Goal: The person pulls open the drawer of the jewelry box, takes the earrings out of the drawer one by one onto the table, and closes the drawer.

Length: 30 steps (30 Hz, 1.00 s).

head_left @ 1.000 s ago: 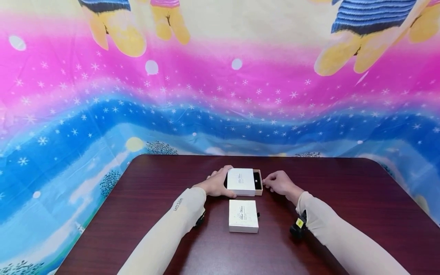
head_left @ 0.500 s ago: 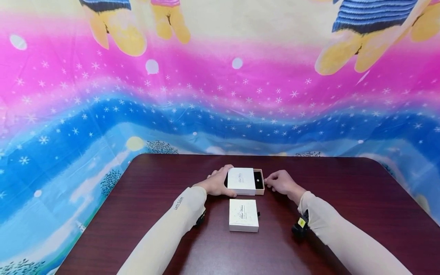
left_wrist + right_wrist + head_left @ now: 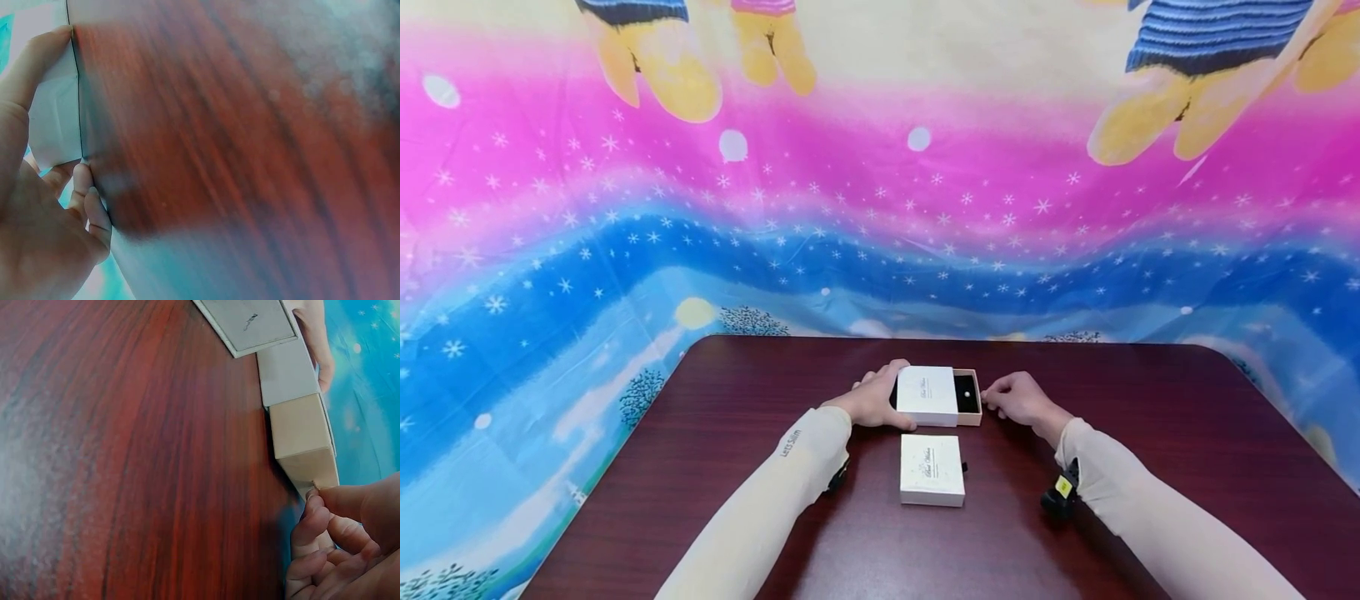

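Observation:
The left hand grips the left end of a white box sleeve, thumb on the near side; the left wrist view shows the thumb and fingers around the sleeve. A tan drawer sticks out of the sleeve's right end. Inside it, a black lining carries a small round pale item. At the drawer's right end wall, the right hand pinches a small pull tab between thumb and forefinger, mostly covered by the fingertips.
A second white box, shut, lies just nearer on the dark red table, a small black tab at its right side. Behind the table hangs a colourful snowflake-printed cloth.
The right hand has moved a little to the right, and the drawer has slid further out of the sleeve, showing more black lining. The left hand and the sleeve have stayed in place.

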Motion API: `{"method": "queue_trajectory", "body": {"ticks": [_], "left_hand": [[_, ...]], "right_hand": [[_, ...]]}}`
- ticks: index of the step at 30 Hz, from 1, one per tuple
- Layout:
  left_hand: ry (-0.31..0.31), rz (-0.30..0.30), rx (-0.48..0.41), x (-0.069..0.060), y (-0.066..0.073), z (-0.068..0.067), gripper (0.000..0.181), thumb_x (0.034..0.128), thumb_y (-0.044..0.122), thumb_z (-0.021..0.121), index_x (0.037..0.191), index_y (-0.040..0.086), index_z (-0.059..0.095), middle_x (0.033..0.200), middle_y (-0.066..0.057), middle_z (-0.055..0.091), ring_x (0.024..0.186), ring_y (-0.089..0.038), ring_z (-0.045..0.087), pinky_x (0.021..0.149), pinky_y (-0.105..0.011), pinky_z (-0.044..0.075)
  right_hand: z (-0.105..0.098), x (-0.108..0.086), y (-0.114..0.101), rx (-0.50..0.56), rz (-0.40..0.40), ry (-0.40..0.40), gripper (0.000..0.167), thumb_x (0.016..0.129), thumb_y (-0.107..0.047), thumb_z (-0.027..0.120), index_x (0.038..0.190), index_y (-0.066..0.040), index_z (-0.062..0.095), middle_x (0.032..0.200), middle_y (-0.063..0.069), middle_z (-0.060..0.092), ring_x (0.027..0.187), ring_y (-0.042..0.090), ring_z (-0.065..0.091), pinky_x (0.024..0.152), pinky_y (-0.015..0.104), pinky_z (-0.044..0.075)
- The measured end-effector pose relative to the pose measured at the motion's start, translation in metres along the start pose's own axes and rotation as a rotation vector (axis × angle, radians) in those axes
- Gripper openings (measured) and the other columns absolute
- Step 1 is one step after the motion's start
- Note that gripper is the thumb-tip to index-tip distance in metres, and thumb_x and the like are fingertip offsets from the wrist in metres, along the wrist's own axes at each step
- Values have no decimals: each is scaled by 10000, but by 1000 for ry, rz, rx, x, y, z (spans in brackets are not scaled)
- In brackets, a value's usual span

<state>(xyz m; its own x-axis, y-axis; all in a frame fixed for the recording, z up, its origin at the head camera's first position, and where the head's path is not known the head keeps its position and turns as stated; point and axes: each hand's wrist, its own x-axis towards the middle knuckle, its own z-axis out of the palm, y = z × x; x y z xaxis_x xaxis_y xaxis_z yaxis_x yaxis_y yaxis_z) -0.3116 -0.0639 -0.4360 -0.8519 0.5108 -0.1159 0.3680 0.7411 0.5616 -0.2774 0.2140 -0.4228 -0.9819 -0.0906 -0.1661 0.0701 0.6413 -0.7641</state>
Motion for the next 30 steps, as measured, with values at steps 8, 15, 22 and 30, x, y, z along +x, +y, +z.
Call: {"method": "queue_trajectory", "body": {"ticks": [8, 15, 22, 30], "left_hand": [[1, 5, 5, 0, 0, 0, 1023, 770, 442, 855, 1552, 181, 250, 1448, -60, 478, 1218, -297, 437, 1018, -485, 349], [6, 8, 9, 1, -1, 0, 1025, 763, 430, 865, 1551, 180, 258, 1439, -67, 489, 1217, -304, 443, 1007, -474, 355], [3, 4, 10, 3, -3, 1, 1026, 762, 429, 867, 1550, 187, 256, 1429, -63, 495, 1209, -295, 441, 1003, -467, 351], [-3, -9, 17, 1, 0, 0, 1043, 766, 433, 862, 1563, 185, 237, 1453, -68, 479, 1236, -304, 440, 1024, -482, 350]], "right_hand": [[-2, -1, 2, -5, -12, 5, 216, 998, -117, 595, 960, 41, 737, 776, 50, 642, 678, 167, 565, 636, 312, 451], [-5, -3, 3, -9, -18, 6, 219, 999, -110, 589, 975, 47, 740, 796, 74, 657, 681, 172, 569, 630, 319, 458], [-7, -2, 6, -33, -23, 5, 234, 1005, -127, 583, 952, 43, 735, 782, 67, 643, 700, 172, 561, 648, 314, 452], [-9, -3, 7, -26, -32, 15, 212, 991, -100, 594, 964, 55, 736, 799, 80, 652, 693, 170, 564, 634, 313, 451]]}}
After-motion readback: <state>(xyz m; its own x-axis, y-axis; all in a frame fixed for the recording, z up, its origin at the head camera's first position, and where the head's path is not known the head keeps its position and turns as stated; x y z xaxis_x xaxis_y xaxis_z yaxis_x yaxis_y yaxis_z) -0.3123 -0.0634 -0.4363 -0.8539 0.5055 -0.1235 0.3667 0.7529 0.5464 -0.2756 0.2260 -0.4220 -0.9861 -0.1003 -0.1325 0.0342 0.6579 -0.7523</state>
